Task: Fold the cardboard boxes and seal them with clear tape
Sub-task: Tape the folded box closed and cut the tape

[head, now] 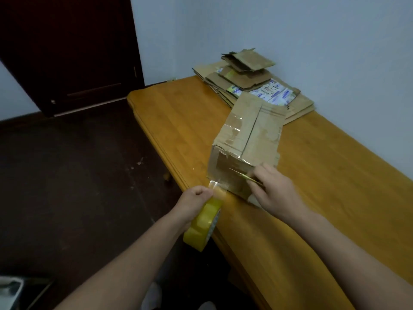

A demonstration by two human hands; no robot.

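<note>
Cardboard box lies folded on the wooden table, close to the table's near-left edge, its long side running away from the person and its short end face turned toward them; glossy patches of tape show on its top and upper corner; the left hand is clenched round the tape roll, held just off the table edge, and a clear tape strip runs taut from the roll up to the lower left of the box's end face; the right hand is at that end face, its fingers curled round a thin yellowish tool, and whether this is a blade or scissors cannot be told; well behind, against the wall, sits a stack of flattened boxes; judging by its creased, worn skin, the box should be light and hollow, stiff along its folded edges but ready to dent or slide under a push, so it is best steadied with a flat palm on top or by a grip at a corner edge, not by squeezing the panels; the strip will be sticky and apt to curl back on itself, so it is best held taut until it is cut and pressed down
</note>
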